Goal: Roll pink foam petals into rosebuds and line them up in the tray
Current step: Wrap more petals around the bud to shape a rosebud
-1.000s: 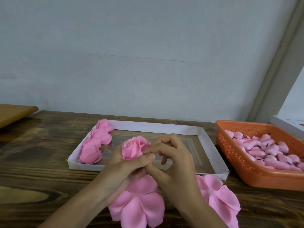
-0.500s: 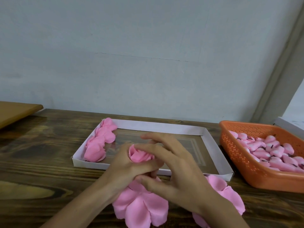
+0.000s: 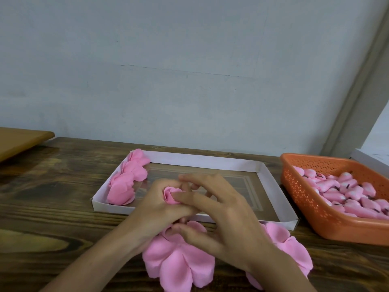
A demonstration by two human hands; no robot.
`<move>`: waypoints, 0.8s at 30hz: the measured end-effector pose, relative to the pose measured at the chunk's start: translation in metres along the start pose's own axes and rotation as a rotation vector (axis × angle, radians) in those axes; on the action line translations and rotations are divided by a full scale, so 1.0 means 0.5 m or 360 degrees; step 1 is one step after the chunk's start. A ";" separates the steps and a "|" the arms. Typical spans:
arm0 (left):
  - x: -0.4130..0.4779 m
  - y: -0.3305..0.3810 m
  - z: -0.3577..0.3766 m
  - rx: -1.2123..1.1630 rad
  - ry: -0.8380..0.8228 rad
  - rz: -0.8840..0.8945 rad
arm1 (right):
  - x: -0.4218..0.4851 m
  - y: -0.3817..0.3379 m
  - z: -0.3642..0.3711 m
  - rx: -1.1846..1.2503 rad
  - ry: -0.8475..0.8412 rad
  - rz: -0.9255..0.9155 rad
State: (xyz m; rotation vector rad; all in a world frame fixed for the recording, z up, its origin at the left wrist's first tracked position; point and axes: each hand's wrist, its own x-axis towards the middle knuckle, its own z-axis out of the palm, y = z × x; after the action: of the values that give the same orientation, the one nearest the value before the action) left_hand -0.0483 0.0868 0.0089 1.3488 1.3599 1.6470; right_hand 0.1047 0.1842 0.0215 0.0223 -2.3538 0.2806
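I see open floor in the tray (image 3: 206, 163) from 12 to 3 o'clock of its centre. Finished rosebuds (image 3: 126, 184) line its 9 o'clock wall. Beyond, the orange basket (image 3: 336, 226) blocks 3, loose petals (image 3: 179, 264) crowd 6, and open surface (image 3: 52, 186) lies at 9.

A pale grey-blue wall (image 3: 189, 70) rises behind a dark, grained wooden table (image 3: 52, 197); a lighter brown board (image 3: 19, 140) juts in at left; a grey frame (image 3: 362, 81) slants at right.

Rosebud (image 3: 170, 194): only its top shows between left hand (image 3: 155, 209) and right hand (image 3: 227, 224).
Orange basket (image 3: 336, 230): cut by the right edge.
Right petal sheet (image 3: 294, 249): partly under the forearm (image 3: 280, 270).
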 end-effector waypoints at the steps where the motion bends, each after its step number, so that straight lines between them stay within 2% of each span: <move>1: 0.000 -0.002 -0.001 0.0001 -0.0006 -0.0024 | 0.000 0.002 0.001 -0.0018 -0.0004 -0.0015; 5: 0.003 -0.007 -0.004 -0.0200 0.0007 -0.0131 | 0.001 0.002 0.000 0.0161 0.0008 0.0067; 10: 0.008 0.009 -0.004 -0.0879 0.0148 -0.0196 | 0.000 -0.031 0.032 0.0460 0.0453 0.0322; 13: 0.006 0.013 -0.004 -0.1175 0.0247 -0.0292 | -0.002 -0.049 0.053 0.0736 0.0561 0.0538; 18: 0.000 0.016 0.017 -0.1048 0.0253 -0.0289 | 0.006 -0.055 0.073 0.1160 0.0394 0.0811; 24: 0.002 0.010 0.035 -0.0927 0.0402 -0.0303 | 0.005 -0.045 0.071 0.1263 0.0398 0.0838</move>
State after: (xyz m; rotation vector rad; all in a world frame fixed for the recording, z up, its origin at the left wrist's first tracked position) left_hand -0.0315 0.0922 0.0132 0.6736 0.9808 1.9223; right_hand 0.0805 0.1553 0.0032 -0.2382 -1.8277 1.3674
